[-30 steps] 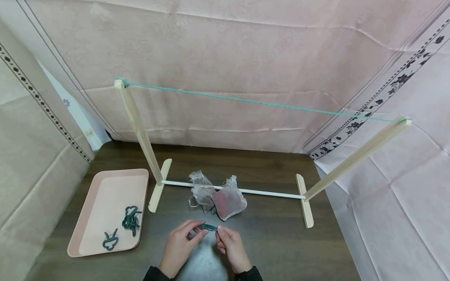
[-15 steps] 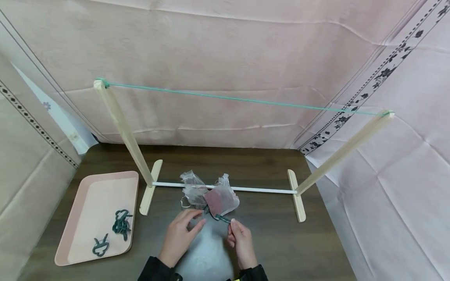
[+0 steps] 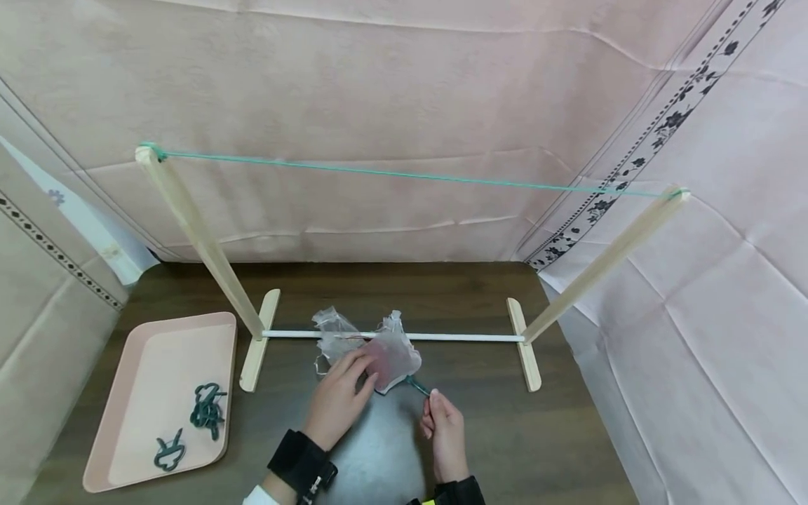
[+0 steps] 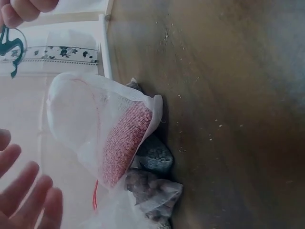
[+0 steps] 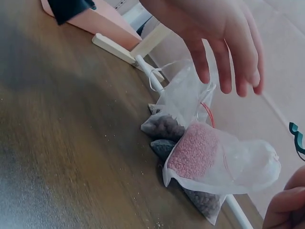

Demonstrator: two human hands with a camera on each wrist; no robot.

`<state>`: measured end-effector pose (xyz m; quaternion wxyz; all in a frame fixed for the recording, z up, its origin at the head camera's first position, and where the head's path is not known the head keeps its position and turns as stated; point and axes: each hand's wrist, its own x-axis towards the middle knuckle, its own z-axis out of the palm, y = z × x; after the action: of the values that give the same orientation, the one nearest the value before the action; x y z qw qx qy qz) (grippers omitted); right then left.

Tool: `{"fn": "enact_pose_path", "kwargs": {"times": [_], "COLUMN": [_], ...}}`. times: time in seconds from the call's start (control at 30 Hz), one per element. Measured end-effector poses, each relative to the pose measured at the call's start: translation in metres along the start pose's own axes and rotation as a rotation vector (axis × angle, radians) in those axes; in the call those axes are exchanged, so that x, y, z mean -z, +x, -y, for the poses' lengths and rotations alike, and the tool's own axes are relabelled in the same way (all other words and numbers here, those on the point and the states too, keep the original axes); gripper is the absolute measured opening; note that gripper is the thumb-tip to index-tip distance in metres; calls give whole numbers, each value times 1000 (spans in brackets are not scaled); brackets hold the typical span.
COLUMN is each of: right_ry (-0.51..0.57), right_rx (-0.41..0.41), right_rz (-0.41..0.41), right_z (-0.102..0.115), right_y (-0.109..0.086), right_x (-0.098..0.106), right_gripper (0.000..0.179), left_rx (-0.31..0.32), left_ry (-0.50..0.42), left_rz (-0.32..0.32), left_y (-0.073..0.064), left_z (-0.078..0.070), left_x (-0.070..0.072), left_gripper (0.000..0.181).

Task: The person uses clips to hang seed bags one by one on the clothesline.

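— Where the head view looks down on the dark tabletop, what holds what?
— Pink tray at left: two dark green clips inside, one pair bunched, one apart nearer the front rim. Mesh pouches heaped against the white base rod of the wooden rack; green string strung between its post tops.
— Hands?
— Left hand, fingers straight, resting over the pouch pile; grip released. Right hand just right of the pile, pinching a green clip whose far end meets the pink-filled pouch.
— Left wrist view?
— Pink-filled pouch on top: white mesh, pink grains packed in its lower half, upper half slack. Beneath it, pouches of dark brown and grey pellets. Left fingers spread, apart from the mesh here. Right fingertips and clip at the top-left corner.
— Right wrist view?
— Same stack: pink grains in the top pouch, dark pellets in those under it, all on the tabletop by the white rod. Left hand hovers open above. Clip tip at right edge; right fingers curled below it.
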<state>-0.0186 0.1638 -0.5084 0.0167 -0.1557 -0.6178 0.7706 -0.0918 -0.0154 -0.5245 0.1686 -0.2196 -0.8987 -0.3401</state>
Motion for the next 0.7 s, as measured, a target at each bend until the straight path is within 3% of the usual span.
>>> {"fn": "enact_pose_path", "kwargs": {"times": [0.43,0.7], "right_ry": [-42,-51], "right_rx": [-16,-49], "right_rz": [-86,-119], "right_z": [6,9], "right_y": [-6,-10], "right_x": [16,27], "right_gripper": [44,41], "left_rx": [-7,-59], "left_ry": [96,97], "left_rz": [142,158], "left_y": [23,33], "left_z": [1,-6], "left_x": [-28,-46], "left_gripper": [71,69]}}
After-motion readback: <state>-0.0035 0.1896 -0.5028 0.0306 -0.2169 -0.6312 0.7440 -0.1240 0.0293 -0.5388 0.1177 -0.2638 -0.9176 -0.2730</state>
